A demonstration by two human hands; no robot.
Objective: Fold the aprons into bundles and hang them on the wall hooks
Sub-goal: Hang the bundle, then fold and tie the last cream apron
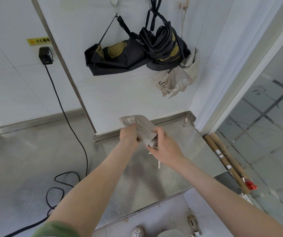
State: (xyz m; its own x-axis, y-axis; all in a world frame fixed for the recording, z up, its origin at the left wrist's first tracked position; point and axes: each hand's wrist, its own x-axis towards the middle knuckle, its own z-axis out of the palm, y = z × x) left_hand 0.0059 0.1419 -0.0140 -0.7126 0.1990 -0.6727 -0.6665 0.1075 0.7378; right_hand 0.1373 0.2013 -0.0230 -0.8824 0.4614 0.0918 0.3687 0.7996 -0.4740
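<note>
On the far wall point(120, 96) we saw, hung from hooks point(114, 9), a black apron bundle point(115, 59), a second black bundle point(164, 47) and a beige bundle point(180, 79). Nearer, our left hand point(128, 135) and right hand point(164, 148) both gripped a fourth apron point(144, 128), beige and partly rolled; we judged that hanging it remained.

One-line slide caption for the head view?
A half-folded beige apron in the left hand and right hand; above, two black aprons and another beige apron hang from wall hooks.

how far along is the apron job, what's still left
Done: the left black bundle, right black bundle and hung beige bundle are on the wall hooks. In hand: the left hand and right hand grip another beige apron, partly folded. Left: finish bundling and hang it.
</note>
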